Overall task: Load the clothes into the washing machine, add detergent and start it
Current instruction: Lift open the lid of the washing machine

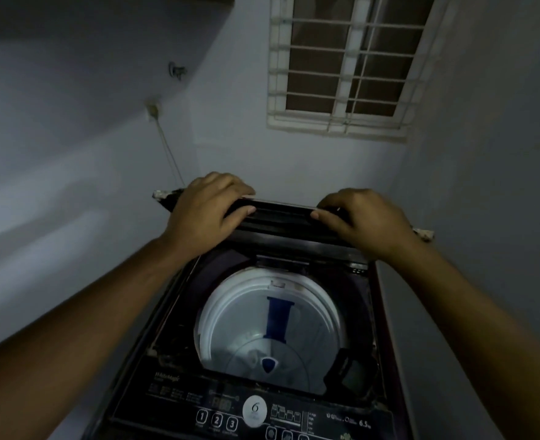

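Note:
A dark top-loading washing machine (173,315) stands below me in a narrow corner. Its folded lid (281,214) is raised at the back. My left hand (205,211) grips the lid's top edge on the left, fingers curled over it and thumb in front. My right hand (361,217) grips the same edge on the right. The white drum (230,312) lies open with a blue strip down its wall; no clothes show inside. The control panel (256,414) with numbered buttons runs along the near edge.
Walls close in on the left (71,185) and right (484,185). A barred window (348,65) is set in the back wall above the machine. A cord hangs from a wall socket (154,111) at the back left.

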Tool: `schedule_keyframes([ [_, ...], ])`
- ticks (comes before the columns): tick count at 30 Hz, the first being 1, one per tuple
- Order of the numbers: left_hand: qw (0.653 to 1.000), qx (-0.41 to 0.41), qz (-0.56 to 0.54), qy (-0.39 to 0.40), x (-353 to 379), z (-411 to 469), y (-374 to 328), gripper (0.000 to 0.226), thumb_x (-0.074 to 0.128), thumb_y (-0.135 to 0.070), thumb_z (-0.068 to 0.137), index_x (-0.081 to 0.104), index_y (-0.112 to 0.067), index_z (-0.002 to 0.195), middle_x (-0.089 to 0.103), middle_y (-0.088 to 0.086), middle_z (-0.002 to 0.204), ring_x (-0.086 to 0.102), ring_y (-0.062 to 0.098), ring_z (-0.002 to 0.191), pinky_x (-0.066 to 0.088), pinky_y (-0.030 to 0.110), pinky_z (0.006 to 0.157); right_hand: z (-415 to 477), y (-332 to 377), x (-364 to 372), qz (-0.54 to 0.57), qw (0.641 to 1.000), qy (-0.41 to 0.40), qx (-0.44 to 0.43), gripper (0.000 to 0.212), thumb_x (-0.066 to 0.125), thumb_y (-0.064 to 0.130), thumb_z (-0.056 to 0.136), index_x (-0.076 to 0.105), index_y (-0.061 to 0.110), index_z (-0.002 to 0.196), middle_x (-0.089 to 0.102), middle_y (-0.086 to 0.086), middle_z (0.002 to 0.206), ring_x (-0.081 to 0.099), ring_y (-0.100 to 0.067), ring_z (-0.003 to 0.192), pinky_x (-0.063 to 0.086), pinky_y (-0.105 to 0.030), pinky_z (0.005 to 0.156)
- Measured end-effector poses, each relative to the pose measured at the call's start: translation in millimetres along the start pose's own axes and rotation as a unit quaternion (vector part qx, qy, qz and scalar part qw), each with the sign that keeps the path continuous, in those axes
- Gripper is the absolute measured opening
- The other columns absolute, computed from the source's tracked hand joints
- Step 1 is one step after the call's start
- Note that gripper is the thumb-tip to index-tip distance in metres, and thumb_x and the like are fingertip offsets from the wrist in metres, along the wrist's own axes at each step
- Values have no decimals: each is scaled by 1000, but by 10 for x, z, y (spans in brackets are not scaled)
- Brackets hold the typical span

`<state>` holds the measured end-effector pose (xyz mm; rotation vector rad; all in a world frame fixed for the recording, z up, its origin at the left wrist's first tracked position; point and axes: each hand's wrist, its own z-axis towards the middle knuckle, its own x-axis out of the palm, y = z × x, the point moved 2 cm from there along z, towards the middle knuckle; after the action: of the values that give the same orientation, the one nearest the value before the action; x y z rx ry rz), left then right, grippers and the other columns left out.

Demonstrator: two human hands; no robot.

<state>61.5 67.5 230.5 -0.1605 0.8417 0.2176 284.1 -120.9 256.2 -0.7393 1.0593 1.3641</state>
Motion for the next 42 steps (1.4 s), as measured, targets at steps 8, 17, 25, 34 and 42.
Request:
schedule_keyframes([
  [8, 996, 60, 69, 15, 257, 28, -67, 46, 60, -27, 98, 57, -10, 140, 49, 14, 146, 45, 33, 135, 35, 50, 113, 421, -139, -83, -115, 985, -116, 47, 27, 63, 43, 97, 73, 19, 102, 71, -4, 93, 65, -26, 80, 54, -38, 75],
  [17, 994, 70, 77, 37, 368, 305, 160, 59, 58, -43, 95, 51, -13, 145, 42, 11, 155, 40, 31, 141, 28, 52, 117, 218, 30, 279, -209, 965, -156, 35, 45, 59, 30, 94, 60, 5, 131, 57, -18, 130, 52, -39, 122, 41, -50, 102],
  [25, 993, 51, 63, 83, 558, 661, 392, 72, 57, -54, 90, 42, -18, 150, 31, 8, 162, 28, 29, 150, 19, 56, 122, 472, -68, 406, -200, 970, -56, 130, 74, 62, 33, 90, 36, 6, 154, 38, -18, 156, 32, -39, 146, 31, -57, 118],
  [34, 987, 47, 38, 152, 816, 1101, 696, 89, 61, -62, 85, 29, -21, 157, 16, 7, 168, 13, 28, 155, 12, 56, 124, 951, -323, 406, -181, 968, 31, 173, 82, 59, 36, 93, 18, 13, 160, 15, -12, 168, 9, -32, 156, 19, -57, 123],
  [42, 971, 34, 42, 231, 1009, 1453, 881, 106, 61, -71, 82, 12, -22, 161, 4, 5, 170, 5, 27, 156, 8, 57, 124, 1241, -512, 533, -202, 952, 100, 206, 89, 61, 42, 93, 10, 16, 162, -5, -11, 170, -2, -35, 157, 21, -60, 122],
])
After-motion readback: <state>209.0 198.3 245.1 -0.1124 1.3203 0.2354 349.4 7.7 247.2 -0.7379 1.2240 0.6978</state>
